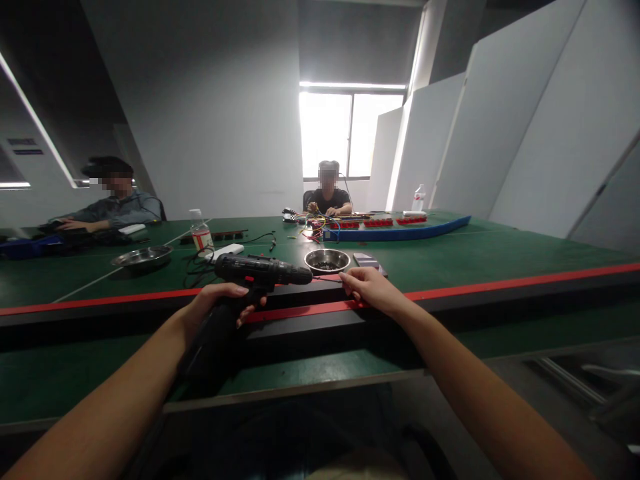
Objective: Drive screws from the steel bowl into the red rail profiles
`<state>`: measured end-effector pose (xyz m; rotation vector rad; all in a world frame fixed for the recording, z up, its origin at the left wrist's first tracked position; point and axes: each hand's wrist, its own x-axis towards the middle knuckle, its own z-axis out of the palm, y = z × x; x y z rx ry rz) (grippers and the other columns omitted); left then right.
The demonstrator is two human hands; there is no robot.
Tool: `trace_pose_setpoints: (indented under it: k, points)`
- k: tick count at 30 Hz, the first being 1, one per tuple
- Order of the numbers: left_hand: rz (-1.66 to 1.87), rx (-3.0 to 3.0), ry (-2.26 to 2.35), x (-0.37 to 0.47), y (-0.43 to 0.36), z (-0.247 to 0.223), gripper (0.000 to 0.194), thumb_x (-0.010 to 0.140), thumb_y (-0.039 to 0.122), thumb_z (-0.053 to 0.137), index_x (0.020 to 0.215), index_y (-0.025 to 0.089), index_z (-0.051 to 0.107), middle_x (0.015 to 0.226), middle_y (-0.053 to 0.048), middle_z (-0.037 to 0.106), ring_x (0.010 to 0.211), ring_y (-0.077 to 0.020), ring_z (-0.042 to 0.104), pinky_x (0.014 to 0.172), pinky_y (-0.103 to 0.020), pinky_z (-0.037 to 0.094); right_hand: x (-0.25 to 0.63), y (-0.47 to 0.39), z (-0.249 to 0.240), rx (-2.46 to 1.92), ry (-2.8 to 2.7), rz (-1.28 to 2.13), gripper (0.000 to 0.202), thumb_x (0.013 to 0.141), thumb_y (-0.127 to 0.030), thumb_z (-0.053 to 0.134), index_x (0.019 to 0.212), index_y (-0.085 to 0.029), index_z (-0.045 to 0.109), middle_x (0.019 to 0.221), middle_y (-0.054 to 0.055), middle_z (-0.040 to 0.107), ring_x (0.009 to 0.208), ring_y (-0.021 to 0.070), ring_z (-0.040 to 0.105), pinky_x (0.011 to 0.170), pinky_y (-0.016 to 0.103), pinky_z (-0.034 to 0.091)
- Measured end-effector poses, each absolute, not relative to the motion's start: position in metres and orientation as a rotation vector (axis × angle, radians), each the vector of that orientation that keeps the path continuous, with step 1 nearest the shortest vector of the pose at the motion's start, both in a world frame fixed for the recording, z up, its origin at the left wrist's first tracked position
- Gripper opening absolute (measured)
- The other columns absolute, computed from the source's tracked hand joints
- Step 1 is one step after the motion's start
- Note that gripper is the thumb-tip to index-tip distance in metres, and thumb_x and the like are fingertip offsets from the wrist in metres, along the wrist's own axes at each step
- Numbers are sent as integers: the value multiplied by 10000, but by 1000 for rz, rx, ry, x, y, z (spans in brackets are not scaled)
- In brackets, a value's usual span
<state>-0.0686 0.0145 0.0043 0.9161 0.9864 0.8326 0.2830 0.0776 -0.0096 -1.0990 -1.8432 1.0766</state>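
Note:
My left hand (217, 305) is wrapped round the grip of a black cordless drill (260, 269), which lies sideways in the air with its chuck to the right. A thin dark bit (327, 279) sticks out of the chuck. The fingers of my right hand (367, 288) are pinched together at the tip end of this bit; whether a screw is between them is too small to tell. Under both hands runs a long black bar with a red top strip (310, 310). Just behind the bit stands a round metal bowl (327, 256) with small dark pieces inside.
A grey-purple block (369, 262) lies right of the bowl. On the green table (270, 373) also stand a metal dish (143, 259), a bottle (201, 233), a long blue strip (400, 233) and coloured wires (315, 227). One person sits opposite, another at the far left.

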Motion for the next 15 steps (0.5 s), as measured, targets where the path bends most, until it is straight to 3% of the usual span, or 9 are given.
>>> trace_pose_setpoints:
  k: [15]
  points:
    - [828, 1031, 1008, -70, 14, 3, 427, 751, 343, 698, 1028, 22, 756, 721, -82, 643, 632, -144, 558, 578, -226, 475, 283, 73, -6, -1069, -1880, 1084, 440, 878, -592, 613, 784, -163, 602, 678, 15, 594, 500, 84, 459, 435, 213, 379]
